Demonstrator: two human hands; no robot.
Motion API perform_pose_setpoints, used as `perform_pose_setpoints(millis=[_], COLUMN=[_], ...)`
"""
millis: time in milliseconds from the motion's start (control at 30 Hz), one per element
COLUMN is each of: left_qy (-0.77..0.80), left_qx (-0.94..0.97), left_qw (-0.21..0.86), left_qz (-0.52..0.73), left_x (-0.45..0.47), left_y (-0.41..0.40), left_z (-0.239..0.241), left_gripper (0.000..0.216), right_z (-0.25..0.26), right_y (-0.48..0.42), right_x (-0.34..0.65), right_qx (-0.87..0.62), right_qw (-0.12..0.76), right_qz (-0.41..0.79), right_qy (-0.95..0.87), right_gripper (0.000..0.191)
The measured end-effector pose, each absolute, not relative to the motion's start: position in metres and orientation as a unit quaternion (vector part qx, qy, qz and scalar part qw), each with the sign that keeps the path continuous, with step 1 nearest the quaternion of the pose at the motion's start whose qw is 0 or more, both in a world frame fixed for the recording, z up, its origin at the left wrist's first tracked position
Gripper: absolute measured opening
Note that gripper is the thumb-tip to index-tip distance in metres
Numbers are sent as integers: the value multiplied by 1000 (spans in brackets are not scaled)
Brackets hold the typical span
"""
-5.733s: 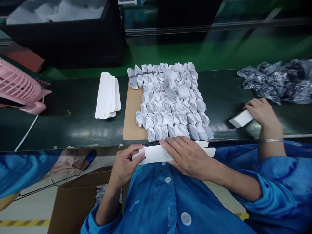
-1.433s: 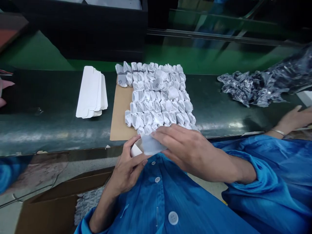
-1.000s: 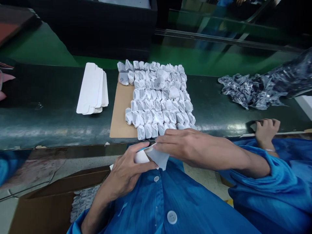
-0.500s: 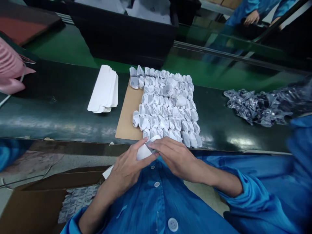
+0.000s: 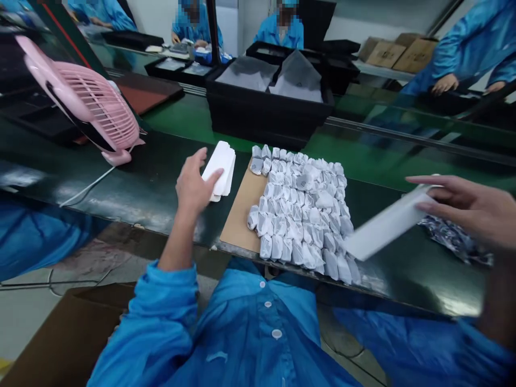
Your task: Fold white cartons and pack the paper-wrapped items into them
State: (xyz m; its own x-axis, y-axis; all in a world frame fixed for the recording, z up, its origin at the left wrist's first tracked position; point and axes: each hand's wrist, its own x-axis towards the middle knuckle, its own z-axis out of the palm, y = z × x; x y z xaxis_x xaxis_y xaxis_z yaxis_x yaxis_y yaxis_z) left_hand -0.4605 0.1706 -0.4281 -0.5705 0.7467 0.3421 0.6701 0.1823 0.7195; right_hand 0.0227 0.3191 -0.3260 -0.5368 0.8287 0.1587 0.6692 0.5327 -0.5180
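— One long white cardboard box point(image 5: 387, 228): where?
— Pinched between thumb and fingers of the right hand point(image 5: 471, 207), tilted and motion-blurred, above the dark green tabletop point(image 5: 403, 282), left end near rows of small bundles in translucent white wrapping point(image 5: 300, 207) on a brown cardboard sheet point(image 5: 237, 231).
— And the left hand point(image 5: 193, 183)?
— Spread, thumb over a stack of flat white cartons point(image 5: 221, 166); contact impossible to tell.
— Farther out?
— Pink plastic fan point(image 5: 94, 97), far left.

- Surface point(image 5: 157, 183): dark green, glare front right
- Wall point(image 5: 391, 19): pale, far side
- Cartons point(image 5: 385, 54) on back shelf point(image 5: 377, 69)
- Post point(image 5: 212, 32): black
- Floor point(image 5: 24, 309): light grey
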Motion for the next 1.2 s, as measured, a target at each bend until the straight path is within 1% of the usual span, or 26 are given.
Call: perform_pose_setpoints(millis=[67,100,167,233,300,367,433,467,500,533,567,600,633,667,700,733,767,800,867,900,933,967,1033,1100,1133,1200], left_qy=[819,823,817,809,803,795,777,763,746,726,704,684,665,649,636,623,607,584,565,580,609,639,678,678,666,628], left_qx=[394,383,375,364,346,327,315,315,320,330,344,360,377,392,405,415,416,408,395,402,414,426,423,386,366,345], left_qw=[137,166,209,228,226,213,200,196,196,202,213,229,254,283,311,333,345,351,358,367,374,380,388,423,458,540], left_qz=[394,384,384,401,429,465,508,530,551,569,583,591,592,587,579,573,584,608,629,606,565,517,459,462,462,441], left_x=[-507,-522,-538,-540,-540,-540,-532,-521,-504,-481,-453,-421,-388,-359,-335,-318,-311,-311,-329,-342,-353,-362,-370,-366,-362,-357], left_y=[198,208,221,225,223,218,211,206,201,195,186,176,163,148,132,117,102,90,74,70,66,64,60,54,51,42], left_z=[-440,-448,-464,-475,-476,-467,-451,-442,-434,-428,-425,-424,-426,-430,-434,-437,-440,-440,-434,-430,-426,-424,-427,-438,-445,-458], left_gripper=[64,55,33,21,20,20,21,21,22,24,26,29,31,33,34,37,43,53,66,64,55,45,30,30,32,39], right_z=[-334,-344,-373,-403,-421,-422,-409,-401,-394,-388,-386,-386,-389,-392,-396,-399,-400,-400,-394,-391,-389,-389,-395,-408,-416,-429], right_y=[365,382,405,415,417,405,374,350,322,292,262,236,215,201,191,187,186,187,189,189,187,183,167,145,135,118], right_x=[77,96,120,128,123,103,65,39,9,-23,-57,-91,-121,-145,-162,-171,-173,-168,-150,-140,-132,-127,-124,-125,-125,-124], right_qx=[-402,-388,-377,-388,-399,-399,-406,-423,-440,-447,-427,-393,-370,-358,-359,-359,-354,-338,-280,-247,-223,-213,-225,-237,-237,-221], right_qw=[84,57,33,42,77,145,216,236,225,220,241,282,319,351,374,376,361,324,207,146,99,71,73,100,113,132], right_qz=[215,216,206,182,140,90,69,83,129,202,298,383,445,487,514,532,539,541,520,494,456,405,264,111,58,21], right_qy=[-886,-894,-902,-903,-903,-901,-885,-871,-859,-843,-819,-787,-751,-715,-683,-668,-673,-699,-780,-821,-856,-886,-935,-960,-963,-966], right_gripper=[50,43,34,30,35,39,38,35,32,36,44,56,64,64,58,52,46,41,36,35,36,39,54,71,75,69])
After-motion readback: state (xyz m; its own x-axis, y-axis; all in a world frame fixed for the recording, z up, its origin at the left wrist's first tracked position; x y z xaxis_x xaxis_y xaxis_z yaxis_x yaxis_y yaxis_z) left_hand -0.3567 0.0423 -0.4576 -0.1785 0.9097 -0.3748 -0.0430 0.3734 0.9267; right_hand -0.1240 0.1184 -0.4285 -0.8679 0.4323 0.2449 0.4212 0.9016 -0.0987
